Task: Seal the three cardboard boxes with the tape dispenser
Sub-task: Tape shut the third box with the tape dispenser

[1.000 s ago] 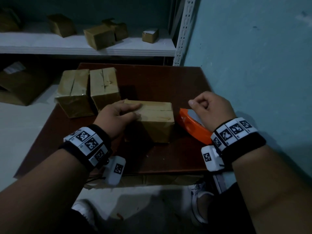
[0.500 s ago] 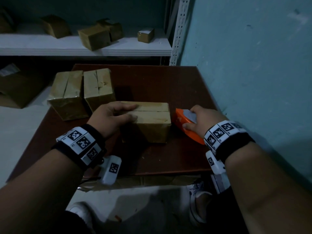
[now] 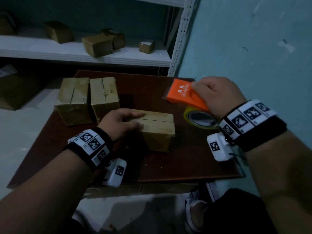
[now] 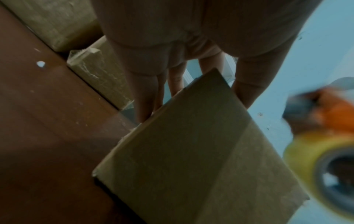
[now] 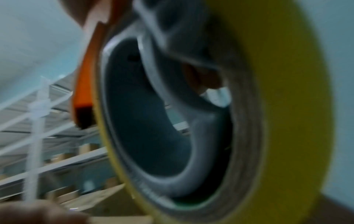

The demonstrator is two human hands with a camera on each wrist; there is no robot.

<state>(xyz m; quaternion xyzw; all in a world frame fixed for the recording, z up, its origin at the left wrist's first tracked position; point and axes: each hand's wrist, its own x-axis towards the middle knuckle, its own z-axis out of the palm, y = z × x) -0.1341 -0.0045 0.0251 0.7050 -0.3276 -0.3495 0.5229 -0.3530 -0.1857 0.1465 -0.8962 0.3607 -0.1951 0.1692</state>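
Brown table, mid-frame, near corners cut off by the forearms. Left rear box and right rear box sit side by side, upper left. Near box at centre, its left end hidden under left hand, which clasps it. Orange tape dispenser, right of centre, has its handle buried in right hand, fingers wrapped round it. Right wrist view is blurred.

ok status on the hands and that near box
Left hand holds near box. Right hand grips tape dispenser, right of the box, not touching. Nothing between them.

brown table: near box mid-table; far pair, left box, right box, side by side.
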